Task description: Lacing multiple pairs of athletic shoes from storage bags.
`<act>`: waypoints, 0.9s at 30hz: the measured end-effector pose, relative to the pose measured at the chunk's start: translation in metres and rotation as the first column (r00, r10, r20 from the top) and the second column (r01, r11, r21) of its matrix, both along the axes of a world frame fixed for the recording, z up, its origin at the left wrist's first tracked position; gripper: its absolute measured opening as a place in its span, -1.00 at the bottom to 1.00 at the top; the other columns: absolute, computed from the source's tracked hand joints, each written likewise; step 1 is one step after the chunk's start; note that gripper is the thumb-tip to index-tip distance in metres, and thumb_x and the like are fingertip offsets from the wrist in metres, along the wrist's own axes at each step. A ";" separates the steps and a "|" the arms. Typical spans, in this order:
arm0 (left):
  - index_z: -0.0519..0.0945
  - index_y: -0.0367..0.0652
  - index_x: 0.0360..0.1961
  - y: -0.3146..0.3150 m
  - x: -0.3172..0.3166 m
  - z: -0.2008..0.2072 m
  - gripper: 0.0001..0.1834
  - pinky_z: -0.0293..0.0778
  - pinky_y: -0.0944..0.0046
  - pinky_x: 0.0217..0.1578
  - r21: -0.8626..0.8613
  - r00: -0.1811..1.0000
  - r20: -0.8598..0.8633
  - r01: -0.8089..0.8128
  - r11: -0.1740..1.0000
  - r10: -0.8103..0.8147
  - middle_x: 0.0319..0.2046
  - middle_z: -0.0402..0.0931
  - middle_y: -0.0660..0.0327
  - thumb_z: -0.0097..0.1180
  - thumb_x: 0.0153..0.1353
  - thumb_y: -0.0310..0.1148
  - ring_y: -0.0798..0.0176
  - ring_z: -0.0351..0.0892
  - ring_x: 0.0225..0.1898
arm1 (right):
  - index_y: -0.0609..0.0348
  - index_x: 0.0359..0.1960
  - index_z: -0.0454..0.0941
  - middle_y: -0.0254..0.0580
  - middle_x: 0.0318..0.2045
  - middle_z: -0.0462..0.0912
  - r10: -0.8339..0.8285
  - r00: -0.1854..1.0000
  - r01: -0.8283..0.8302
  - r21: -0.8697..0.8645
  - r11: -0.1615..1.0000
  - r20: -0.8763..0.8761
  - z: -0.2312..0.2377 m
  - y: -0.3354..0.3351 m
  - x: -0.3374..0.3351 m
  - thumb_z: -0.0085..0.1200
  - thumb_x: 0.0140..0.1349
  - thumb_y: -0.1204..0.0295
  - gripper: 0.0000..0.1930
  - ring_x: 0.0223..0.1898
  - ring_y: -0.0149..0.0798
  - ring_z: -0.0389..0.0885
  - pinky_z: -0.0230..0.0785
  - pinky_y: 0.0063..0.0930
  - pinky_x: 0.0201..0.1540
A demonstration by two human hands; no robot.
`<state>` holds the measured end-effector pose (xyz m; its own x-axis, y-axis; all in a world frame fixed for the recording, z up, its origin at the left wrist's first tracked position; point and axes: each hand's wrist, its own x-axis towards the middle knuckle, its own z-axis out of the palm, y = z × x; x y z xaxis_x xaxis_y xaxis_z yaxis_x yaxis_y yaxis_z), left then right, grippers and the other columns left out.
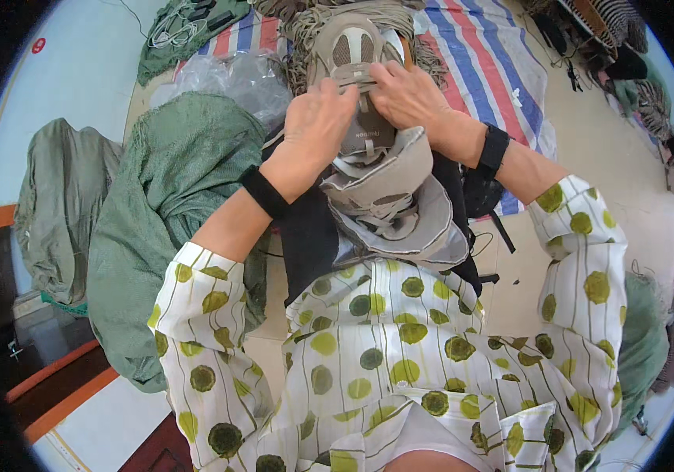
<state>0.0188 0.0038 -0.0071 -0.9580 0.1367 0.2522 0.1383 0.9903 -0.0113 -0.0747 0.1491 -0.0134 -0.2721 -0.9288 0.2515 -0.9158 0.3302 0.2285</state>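
Observation:
A beige shoe upper (348,47) with a mesh toe lies in front of me, above my lap. My left hand (321,118) has its fingers closed on the near-left edge of its lace opening. On the opposite edge, my right hand (409,96) pinches with thumb and forefinger. A flat beige shoelace (353,76) crosses the opening between the two hands; whether a lace end is in either pinch is hidden. Closer to me, more beige shoe uppers (388,200) with laces threaded in sit nested on a black cloth (305,252) over my lap.
A thick bundle of beige laces (298,31) lies beyond the shoe upper. Clear plastic bags (235,79) and a large green sack (172,181) stand at the left. Striped sheeting (478,47) covers the floor ahead. Shoe-like items fill a rack (589,23) at far right.

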 end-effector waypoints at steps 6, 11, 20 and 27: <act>0.35 -0.11 -0.28 -0.003 0.003 -0.004 -0.72 0.46 0.15 -0.48 -0.042 0.999 0.020 0.048 0.998 -0.047 -0.43 0.38 0.10 0.04 -0.09 -0.54 0.06 0.51 -0.35 | 0.19 -0.44 0.43 -0.13 -0.32 0.43 0.342 0.764 0.214 -0.715 0.666 0.548 0.008 -0.006 -0.007 -0.03 0.06 0.46 -0.92 -0.19 -0.15 0.39 0.25 -0.39 -0.14; 0.42 -0.18 -0.42 0.007 -0.004 0.004 -0.86 0.45 0.18 -0.46 -0.189 0.994 0.086 -0.049 0.981 0.066 -0.41 0.39 0.14 0.05 -0.08 -0.48 0.11 0.52 -0.37 | 0.23 -0.32 0.40 -0.34 -0.65 0.43 0.407 0.450 0.400 -0.587 0.704 0.795 0.024 -0.011 -0.011 -0.18 0.26 0.39 -0.83 -0.55 -0.51 0.38 0.25 -0.61 -0.45; 0.51 -0.20 -0.42 -0.034 -0.019 0.037 -0.91 0.44 0.32 -0.26 0.812 0.999 -0.040 0.027 0.582 0.010 -0.41 0.52 0.20 -0.01 0.14 -0.42 0.24 0.53 -0.36 | 0.17 -0.37 0.54 -0.21 -0.56 0.47 0.369 0.620 0.153 -0.568 0.809 0.692 -0.018 0.011 -0.009 0.04 0.08 0.46 -0.90 -0.46 -0.28 0.49 0.31 -0.46 -0.38; 0.48 -0.23 -0.35 -0.046 0.012 0.101 -0.86 0.37 0.43 -0.43 0.976 0.979 -0.202 0.201 0.077 -0.004 -0.47 0.51 0.26 -0.03 0.20 -0.37 0.45 0.43 -0.50 | 0.11 -0.46 0.56 -0.12 -0.46 0.51 -0.082 0.864 0.209 -0.204 0.957 0.497 -0.006 0.011 -0.007 0.09 -0.08 0.43 -0.89 -0.33 -0.05 0.51 0.34 -0.28 -0.30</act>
